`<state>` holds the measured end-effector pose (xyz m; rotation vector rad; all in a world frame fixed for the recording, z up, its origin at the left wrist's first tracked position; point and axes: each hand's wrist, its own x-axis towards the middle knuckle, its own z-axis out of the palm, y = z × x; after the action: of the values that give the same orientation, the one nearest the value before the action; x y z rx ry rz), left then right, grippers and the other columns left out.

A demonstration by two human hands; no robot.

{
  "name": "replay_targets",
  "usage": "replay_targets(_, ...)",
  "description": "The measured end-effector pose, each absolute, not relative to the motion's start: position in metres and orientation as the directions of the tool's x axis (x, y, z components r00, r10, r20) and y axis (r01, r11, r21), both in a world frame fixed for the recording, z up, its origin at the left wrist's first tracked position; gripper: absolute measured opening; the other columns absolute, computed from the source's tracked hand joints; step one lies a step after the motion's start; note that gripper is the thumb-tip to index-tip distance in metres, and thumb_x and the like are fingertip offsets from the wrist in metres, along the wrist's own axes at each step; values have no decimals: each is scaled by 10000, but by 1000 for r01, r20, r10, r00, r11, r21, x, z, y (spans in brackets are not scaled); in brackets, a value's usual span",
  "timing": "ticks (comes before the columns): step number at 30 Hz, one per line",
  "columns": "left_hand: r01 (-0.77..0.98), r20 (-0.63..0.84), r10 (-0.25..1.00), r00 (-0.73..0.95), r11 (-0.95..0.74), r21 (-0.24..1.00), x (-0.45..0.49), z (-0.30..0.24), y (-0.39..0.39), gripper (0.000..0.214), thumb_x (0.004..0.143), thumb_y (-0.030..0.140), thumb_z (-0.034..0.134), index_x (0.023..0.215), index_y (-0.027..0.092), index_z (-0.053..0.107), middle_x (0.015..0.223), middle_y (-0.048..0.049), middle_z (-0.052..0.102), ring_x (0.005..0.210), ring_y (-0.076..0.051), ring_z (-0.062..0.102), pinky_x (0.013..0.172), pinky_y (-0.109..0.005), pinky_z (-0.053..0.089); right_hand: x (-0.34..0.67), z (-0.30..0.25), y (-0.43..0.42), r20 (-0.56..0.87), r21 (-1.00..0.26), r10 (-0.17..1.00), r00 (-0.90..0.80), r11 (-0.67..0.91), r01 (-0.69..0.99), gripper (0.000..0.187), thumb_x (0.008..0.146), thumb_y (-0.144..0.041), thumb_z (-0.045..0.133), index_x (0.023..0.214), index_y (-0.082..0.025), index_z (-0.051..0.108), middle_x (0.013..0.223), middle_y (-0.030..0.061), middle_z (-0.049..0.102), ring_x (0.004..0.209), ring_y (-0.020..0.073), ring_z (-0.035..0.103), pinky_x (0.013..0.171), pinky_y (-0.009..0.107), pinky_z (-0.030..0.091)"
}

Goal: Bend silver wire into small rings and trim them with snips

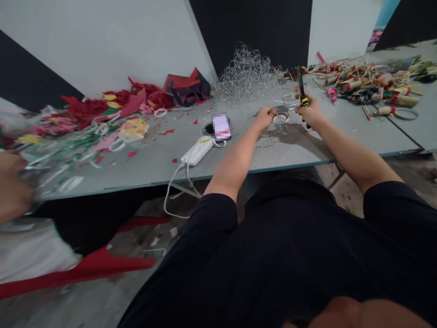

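Observation:
My left hand is closed in a pinch on a thin metal wire that runs toward a small wire coil lying on the grey table. My right hand is wrapped round the black and yellow handles of a pair of pliers, whose jaws point toward the wire between both hands. Both forearms stretch out over the table's front edge.
A heap of wire rings lies behind my hands. A white power bank with cables and a phone sit left of them. Red paper scraps fill the left side, sticks and coloured pieces the right. Another person's blurred hand is far left.

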<state>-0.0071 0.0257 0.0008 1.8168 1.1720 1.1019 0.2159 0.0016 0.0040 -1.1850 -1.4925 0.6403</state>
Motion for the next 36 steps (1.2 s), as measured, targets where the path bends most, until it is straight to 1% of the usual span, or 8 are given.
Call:
replay_targets(4, 428, 272, 918, 289, -378, 821, -9, -7, 31, 369, 1022, 97, 877, 740, 236, 683, 720, -4, 634, 805, -232, 644, 892, -363, 541, 222, 1, 5, 368, -905, 918, 151, 316, 283, 641, 852, -636, 1143, 1311, -318, 828, 995, 58, 712, 1007, 375, 837, 886, 527, 753)
replay_targets(10, 338, 309, 889, 338, -421, 842, -6, -9, 33, 334, 938, -28, 861, 765, 223, 725, 724, 1, 666, 811, -223, 678, 888, -365, 544, 217, 10, -10, 360, -908, 933, 31, 342, 244, 746, 764, -641, 1158, 1368, -310, 872, 927, 53, 722, 1035, 419, 852, 1045, 628, 769)
replay_targets(15, 287, 332, 886, 324, -426, 858, 0, -14, 43, 353, 975, -28, 896, 863, 236, 690, 766, 23, 663, 787, -198, 700, 892, -357, 605, 206, 23, -26, 336, -889, 941, -51, 334, 312, 728, 833, -680, 1135, 1402, -303, 880, 1046, 65, 821, 1139, 420, 864, 1084, 613, 752)
replay_targets(20, 197, 363, 883, 299, -429, 882, -3, -13, 47, 404, 1034, 14, 930, 859, 251, 653, 768, 13, 660, 759, -204, 723, 886, -380, 656, 214, 26, -21, 398, -794, 917, 15, 337, 506, 600, 938, -614, 1073, 1426, -334, 866, 1275, 62, 878, 1279, 430, 847, 1130, 599, 732)
replay_targets(24, 145, 396, 879, 265, -443, 885, -8, -10, 44, 448, 1037, 48, 976, 830, 256, 637, 727, 13, 618, 829, -237, 773, 925, -406, 678, 233, 19, -11, 441, -632, 897, 32, 286, 721, 422, 1156, -481, 899, 1464, -200, 833, 1328, 162, 895, 1358, 396, 797, 1174, 493, 667)
replay_targets(26, 158, 371, 894, 252, -416, 895, -10, -10, 40, 433, 1031, 38, 961, 824, 250, 646, 732, 5, 638, 838, -240, 786, 941, -416, 687, 241, 14, -9, 432, -533, 902, 13, 244, 810, 390, 1152, -419, 900, 1453, -177, 846, 1339, 188, 892, 1406, 440, 784, 1202, 524, 647)
replay_targets(29, 192, 331, 905, 268, -386, 902, -11, -11, 34, 438, 1007, 38, 967, 817, 244, 631, 731, 10, 656, 823, -231, 792, 953, -418, 702, 244, 7, -7, 371, -438, 929, 17, 159, 885, 344, 1081, -353, 945, 1400, -243, 876, 1363, 165, 883, 1415, 492, 792, 1220, 580, 651)
replay_targets(36, 140, 319, 917, 238, -357, 924, -13, -10, 32, 440, 988, -4, 956, 841, 241, 621, 767, -24, 681, 956, -287, 856, 1060, -480, 727, 246, 4, 11, 386, -573, 910, 149, 110, 812, 222, 1152, -393, 913, 1173, -226, 768, 1208, 177, 847, 1263, 402, 782, 1156, 523, 630)
